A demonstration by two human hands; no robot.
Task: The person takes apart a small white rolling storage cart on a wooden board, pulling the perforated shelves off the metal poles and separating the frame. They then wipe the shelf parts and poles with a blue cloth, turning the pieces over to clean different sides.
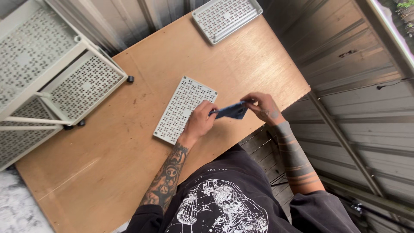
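Observation:
My left hand (201, 121) and my right hand (264, 107) both pinch a small dark blue packet (233, 111), one at each end, above the near edge of a wooden table (129, 142). Just left of my left hand, a white perforated panel (183, 105) lies flat on the table. Both forearms are tattooed and reach in from the bottom of the view.
A white perforated tray (226, 17) sits at the table's far end. A white rolling cart with perforated shelves (51, 77) stands at the left, against the table's side. Corrugated metal walls (358, 99) run along the right, beyond the table edge.

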